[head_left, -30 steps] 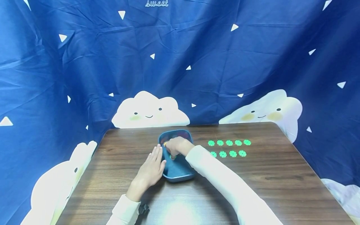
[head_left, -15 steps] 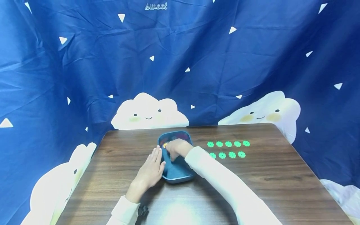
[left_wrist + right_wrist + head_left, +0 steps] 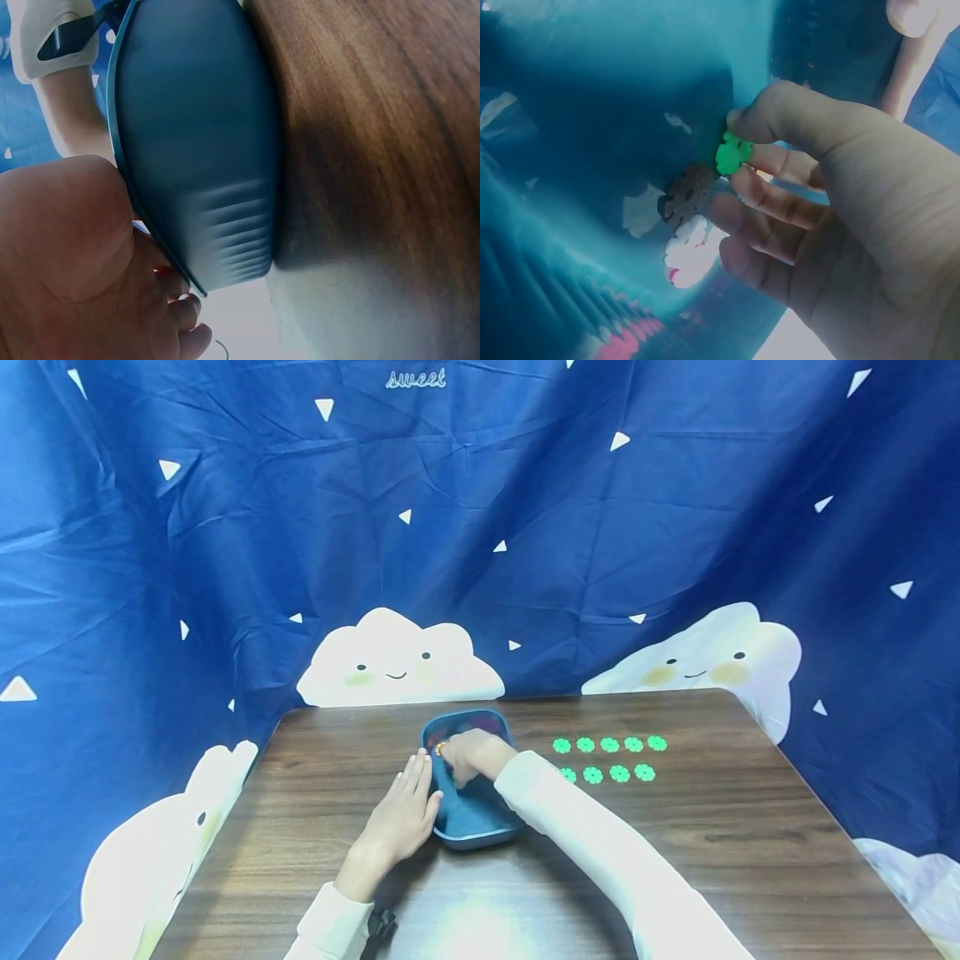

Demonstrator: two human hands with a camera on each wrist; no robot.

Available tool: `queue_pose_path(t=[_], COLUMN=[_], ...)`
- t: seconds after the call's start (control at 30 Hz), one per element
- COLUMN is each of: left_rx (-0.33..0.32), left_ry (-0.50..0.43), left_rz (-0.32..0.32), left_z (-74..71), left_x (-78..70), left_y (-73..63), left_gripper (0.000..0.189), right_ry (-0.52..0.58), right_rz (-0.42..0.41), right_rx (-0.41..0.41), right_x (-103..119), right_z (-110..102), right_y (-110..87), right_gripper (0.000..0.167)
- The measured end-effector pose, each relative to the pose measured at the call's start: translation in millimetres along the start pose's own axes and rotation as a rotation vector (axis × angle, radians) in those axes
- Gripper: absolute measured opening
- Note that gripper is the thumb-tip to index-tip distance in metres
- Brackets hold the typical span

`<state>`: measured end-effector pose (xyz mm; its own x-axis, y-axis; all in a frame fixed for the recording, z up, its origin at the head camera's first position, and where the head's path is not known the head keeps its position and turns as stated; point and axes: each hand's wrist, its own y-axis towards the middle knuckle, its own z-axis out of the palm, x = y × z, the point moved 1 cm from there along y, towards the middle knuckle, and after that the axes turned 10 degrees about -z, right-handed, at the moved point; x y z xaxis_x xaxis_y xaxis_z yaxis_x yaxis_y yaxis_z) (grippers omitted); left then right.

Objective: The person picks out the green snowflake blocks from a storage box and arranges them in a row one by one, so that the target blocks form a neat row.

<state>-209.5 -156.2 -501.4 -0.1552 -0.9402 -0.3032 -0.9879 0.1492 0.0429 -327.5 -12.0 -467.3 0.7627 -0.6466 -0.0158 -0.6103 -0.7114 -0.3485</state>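
A dark blue plastic bin [image 3: 480,817] stands on the wooden table. Over its left rim lies my left hand [image 3: 400,817], fingers straight; the left wrist view shows its palm beside the bin's ribbed outer wall [image 3: 195,120]. My right hand [image 3: 474,753] reaches down inside the bin. In the right wrist view, its thumb and fingers pinch a green flower-shaped disc [image 3: 733,153]. Close to those fingertips are a brown flower-shaped disc [image 3: 688,193] and a white one [image 3: 686,244]. An orange disc [image 3: 440,748] shows near the bin's left wall.
Right of the bin, green flower-shaped discs [image 3: 619,773] lie on the table [image 3: 720,827] in two rows, the front one partly behind the right sleeve [image 3: 592,835]. A small black object [image 3: 382,923] sits by the left cuff. Behind the table hangs a blue curtain [image 3: 555,527].
The green disc visible under my right hand a second ago is hidden from the head view now. Both hands stay nearly in place; the whole head view has shifted slightly.
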Motion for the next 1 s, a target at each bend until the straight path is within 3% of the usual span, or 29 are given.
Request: queue_pose_path(t=[0.2,0.53,1.0], left_rx=[0.007,0.002,-0.015], left_ry=[0.000,-0.001,-0.016], left_rz=[-0.001,0.006,0.027], left_z=[-0.3,-0.7,0.1], left_x=[-0.1,-0.3,0.7], left_y=[0.0,-0.7,0.0], left_gripper=[0.066,0.066,0.066], right_ry=[-0.031,-0.032,0.004], right_rz=[-0.058,-0.070,-0.091], right_rx=[-0.024,-0.014,-0.077], right_x=[-2,-3,-6], right_z=[0,-1,-12], right_y=[1.9,0.7,-14.2], right_gripper=[0.029,0.033,0.035])
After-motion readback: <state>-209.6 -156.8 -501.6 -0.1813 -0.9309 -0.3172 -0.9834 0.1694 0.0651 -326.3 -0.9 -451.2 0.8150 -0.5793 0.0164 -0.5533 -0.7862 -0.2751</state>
